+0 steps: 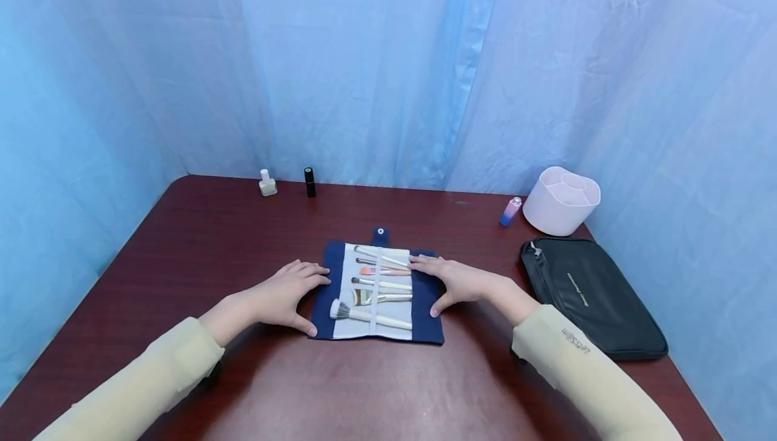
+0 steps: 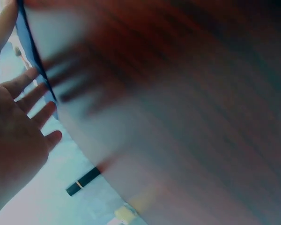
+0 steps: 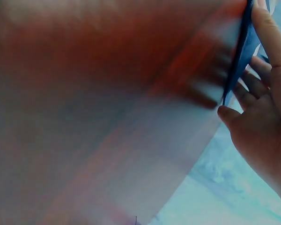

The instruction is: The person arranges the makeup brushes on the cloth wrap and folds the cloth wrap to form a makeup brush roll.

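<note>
A navy brush roll (image 1: 378, 292) is lying unrolled at the middle of the dark red desk (image 1: 200, 245), with five makeup brushes (image 1: 381, 284) tucked crosswise under its pale centre strap and the snap tab pointing away from the person. The left hand (image 1: 284, 297) is resting at the roll's left edge, fingers straight and spread, thumb touching the near corner. The right hand (image 1: 456, 282) is lying on the right edge, fingers flat on the navy border, holding nothing. Both wrist views are showing the fabric edge just beside the fingertips, though the desk there is badly blurred.

Judging from this pose, the person is steadying or flattening the roll. To do that well, both palms should be pressing evenly outward so the cloth is staying square, and the fingers should be keeping off the brush handles so none are slipping out from under the strap.

Well apart, a black zip pouch (image 1: 591, 296) is sitting on the right, with a pink divided holder (image 1: 561, 199) and a small pink-and-blue bottle (image 1: 510, 211) behind it. A nail polish bottle (image 1: 267, 183) and a black tube (image 1: 309, 182) are standing at the far edge.
</note>
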`<state>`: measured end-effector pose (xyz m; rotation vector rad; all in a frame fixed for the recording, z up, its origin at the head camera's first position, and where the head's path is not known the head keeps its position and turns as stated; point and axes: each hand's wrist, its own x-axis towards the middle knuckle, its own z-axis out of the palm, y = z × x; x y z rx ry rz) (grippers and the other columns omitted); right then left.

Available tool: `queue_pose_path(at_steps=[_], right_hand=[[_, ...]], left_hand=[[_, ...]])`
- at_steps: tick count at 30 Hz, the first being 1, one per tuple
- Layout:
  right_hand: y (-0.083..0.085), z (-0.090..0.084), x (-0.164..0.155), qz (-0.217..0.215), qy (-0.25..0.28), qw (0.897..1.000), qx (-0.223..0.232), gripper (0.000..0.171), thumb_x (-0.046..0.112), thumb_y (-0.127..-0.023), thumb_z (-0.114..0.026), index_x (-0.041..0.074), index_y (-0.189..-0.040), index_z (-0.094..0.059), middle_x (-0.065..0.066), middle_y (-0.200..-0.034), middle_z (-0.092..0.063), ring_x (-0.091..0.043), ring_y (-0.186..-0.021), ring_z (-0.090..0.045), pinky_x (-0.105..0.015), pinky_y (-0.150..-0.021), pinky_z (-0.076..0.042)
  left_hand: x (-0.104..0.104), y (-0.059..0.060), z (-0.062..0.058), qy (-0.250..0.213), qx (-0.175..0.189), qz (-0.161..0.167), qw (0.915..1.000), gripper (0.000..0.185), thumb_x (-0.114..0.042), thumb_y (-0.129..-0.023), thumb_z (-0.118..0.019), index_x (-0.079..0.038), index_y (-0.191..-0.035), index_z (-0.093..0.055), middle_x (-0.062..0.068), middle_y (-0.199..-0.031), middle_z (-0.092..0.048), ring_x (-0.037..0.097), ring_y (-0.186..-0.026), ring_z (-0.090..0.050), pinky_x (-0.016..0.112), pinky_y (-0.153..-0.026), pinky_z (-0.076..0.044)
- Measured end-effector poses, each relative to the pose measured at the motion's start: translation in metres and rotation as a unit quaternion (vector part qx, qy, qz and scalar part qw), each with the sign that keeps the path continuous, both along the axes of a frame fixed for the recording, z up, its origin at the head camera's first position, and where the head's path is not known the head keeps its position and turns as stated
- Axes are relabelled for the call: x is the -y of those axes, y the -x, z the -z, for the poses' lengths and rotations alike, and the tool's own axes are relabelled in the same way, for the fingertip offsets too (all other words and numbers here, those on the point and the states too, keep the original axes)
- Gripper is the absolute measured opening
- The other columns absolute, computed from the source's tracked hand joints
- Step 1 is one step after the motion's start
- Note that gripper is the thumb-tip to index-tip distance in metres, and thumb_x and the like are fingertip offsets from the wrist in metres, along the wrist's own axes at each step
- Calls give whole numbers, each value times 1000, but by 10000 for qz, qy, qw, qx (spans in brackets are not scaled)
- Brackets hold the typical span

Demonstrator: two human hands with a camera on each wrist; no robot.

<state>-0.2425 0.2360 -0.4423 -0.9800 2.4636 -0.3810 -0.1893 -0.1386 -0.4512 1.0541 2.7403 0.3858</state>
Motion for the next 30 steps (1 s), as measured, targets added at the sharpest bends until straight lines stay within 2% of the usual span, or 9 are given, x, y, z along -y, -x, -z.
queue_pose_path(at_steps=[6,10,13,17,21,25,30], right_hand=[[11,2,-3,-273,-19,9996,-37,98,52,-73,-75,22,-151,-23,1,-159,-14,-28,-146,-10,-54,-115,-12],[10,3,-7,-244,33,9996,-124,95,51,-74,-74,22,-151,-25,-1,-158,-17,-31,-145,-13,-55,-114,-15],[2,-1,-9,-142,66,9996,-242,88,50,-77,-73,23,-149,-31,-2,-156,-22,-34,-143,-18,-54,-112,-22],[-15,-9,-11,-167,243,9987,-414,77,47,-79,-72,21,-144,-39,-4,-153,-30,-29,-140,-27,-48,-108,-33],[-35,-15,-13,-313,372,9979,-426,70,45,-80,-72,20,-139,-45,-4,-150,-35,-24,-137,-33,-44,-107,-37],[-51,-16,-11,-423,296,9975,-476,63,48,-79,-72,20,-131,-51,-5,-148,-38,-24,-135,-35,-45,-105,-38],[-60,-12,-6,-490,158,9953,-819,53,52,-75,-74,24,-116,-56,-6,-148,-36,-23,-133,-36,-42,-102,-41]], left_hand=[[-10,-10,-5,237,-199,-159,9994,90,-63,-67,-74,-8,-134,-51,10,-143,-44,34,-137,-32,55,-113,-17],[-13,-11,-8,289,-163,-258,9991,86,-61,-69,-74,-8,-134,-51,9,-143,-44,31,-136,-35,54,-112,-20],[-13,-13,-10,218,-170,-326,9991,81,-59,-72,-73,-9,-133,-53,8,-140,-48,28,-132,-40,53,-111,-25],[-15,-18,-13,9,-107,-310,9995,77,-57,-72,-74,-11,-130,-55,6,-133,-54,23,-124,-48,48,-105,-36],[-16,-26,-14,-201,-53,-185,9996,70,-55,-71,-76,-15,-125,-57,1,-125,-57,17,-114,-53,41,-97,-45],[-14,-30,-14,-394,-106,-25,9992,55,-48,-71,-79,-17,-112,-60,-4,-114,-59,12,-104,-54,37,-90,-49],[-9,-29,-13,-620,-256,290,9973,30,-38,-75,-78,-20,-92,-62,-9,-100,-58,8,-91,-52,31,-81,-48]])
